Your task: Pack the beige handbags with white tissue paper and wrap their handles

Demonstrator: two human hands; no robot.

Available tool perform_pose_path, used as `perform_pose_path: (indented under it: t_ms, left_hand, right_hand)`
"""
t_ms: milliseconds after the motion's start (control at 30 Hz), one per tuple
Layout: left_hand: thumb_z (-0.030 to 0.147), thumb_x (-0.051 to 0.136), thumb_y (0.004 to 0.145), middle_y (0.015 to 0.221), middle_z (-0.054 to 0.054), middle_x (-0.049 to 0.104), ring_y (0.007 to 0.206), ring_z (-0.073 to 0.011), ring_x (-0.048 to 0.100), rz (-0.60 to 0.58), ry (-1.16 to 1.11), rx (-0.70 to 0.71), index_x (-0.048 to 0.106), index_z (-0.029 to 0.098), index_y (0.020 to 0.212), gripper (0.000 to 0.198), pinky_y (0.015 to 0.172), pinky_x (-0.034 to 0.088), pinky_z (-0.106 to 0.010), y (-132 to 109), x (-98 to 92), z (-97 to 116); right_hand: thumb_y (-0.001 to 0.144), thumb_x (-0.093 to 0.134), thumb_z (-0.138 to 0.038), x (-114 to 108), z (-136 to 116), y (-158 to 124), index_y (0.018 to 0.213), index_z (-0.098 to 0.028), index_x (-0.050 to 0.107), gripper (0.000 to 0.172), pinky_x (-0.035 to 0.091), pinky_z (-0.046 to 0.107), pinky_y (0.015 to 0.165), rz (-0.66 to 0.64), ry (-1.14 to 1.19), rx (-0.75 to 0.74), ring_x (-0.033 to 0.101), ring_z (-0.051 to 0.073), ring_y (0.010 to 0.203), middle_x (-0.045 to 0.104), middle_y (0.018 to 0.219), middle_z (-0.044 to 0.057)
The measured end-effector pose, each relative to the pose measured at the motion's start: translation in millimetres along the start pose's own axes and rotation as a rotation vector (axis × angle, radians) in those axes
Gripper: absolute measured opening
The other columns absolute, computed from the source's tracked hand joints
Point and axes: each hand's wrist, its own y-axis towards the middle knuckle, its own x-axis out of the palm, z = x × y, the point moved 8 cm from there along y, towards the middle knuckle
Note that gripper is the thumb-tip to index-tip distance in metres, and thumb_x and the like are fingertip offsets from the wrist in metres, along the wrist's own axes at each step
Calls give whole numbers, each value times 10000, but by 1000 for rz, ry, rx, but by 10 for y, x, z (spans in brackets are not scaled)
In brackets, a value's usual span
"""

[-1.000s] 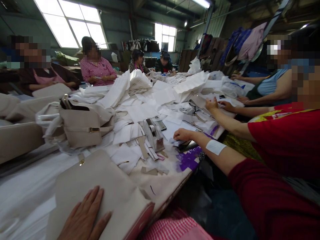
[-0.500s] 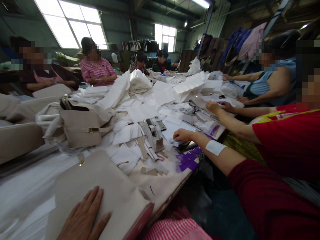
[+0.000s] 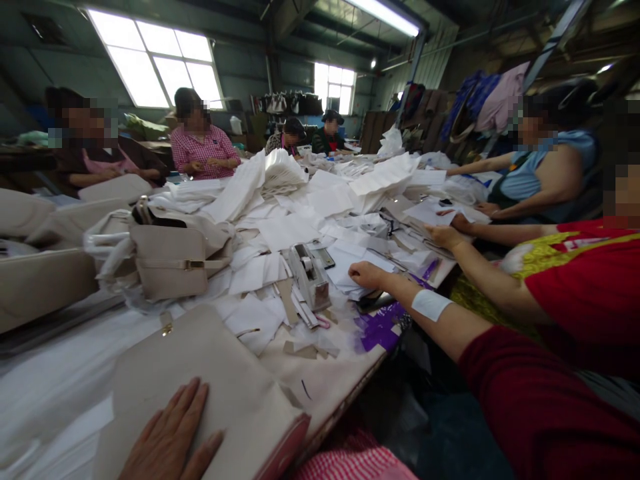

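Note:
My left hand (image 3: 167,433) lies flat, fingers spread, on a light beige handbag (image 3: 200,373) resting on its side near the table's front edge. A small gold clasp (image 3: 167,329) sits on the bag's upper end. My right arm, with a pale patch on the forearm, stretches far out over the table. Its hand (image 3: 369,275) is closed, fingers curled down at white paper sheets (image 3: 343,267); what they grip is hidden. Left of that hand stands a tape dispenser (image 3: 309,277), with a phone (image 3: 325,257) beside it.
Another beige handbag (image 3: 170,260), partly in clear plastic, stands at left. White paper stacks (image 3: 285,173) cover the table's middle. Purple tape (image 3: 377,327) marks the right edge. Co-workers sit around; one in a red shirt (image 3: 575,280) is close on my right, hands over papers.
The view has tilted up slightly and turned a little left. My left hand stays on the handbag. My right hand remains closed at the papers. The red-shirted co-worker's hands have shifted over their papers.

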Motion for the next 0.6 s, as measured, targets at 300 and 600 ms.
perform_pose_path:
  t_ms: [300, 600]
  left_hand:
    - [551, 336, 882, 1551, -112, 218, 1432, -292, 246, -6, 15, -3, 326, 87, 1474, 752, 1157, 272, -511, -1, -16, 12]
    - [579, 338, 873, 1549, -100, 218, 1428, -291, 254, 28, 11, 0, 334, 104, 1471, 763, 1154, 283, -515, 15, 93, -78]
  right_hand:
    - [775, 602, -229, 77, -105, -49, 1011, -161, 733, 279, 460, 227, 747, -7, -9, -10, 654, 189, 848, 734, 948, 79]
    - [819, 596, -227, 41, -116, -15, 1036, -120, 742, 282, 443, 293, 925, 27, 13, -28, 630, 232, 1019, 673, 1127, 164]
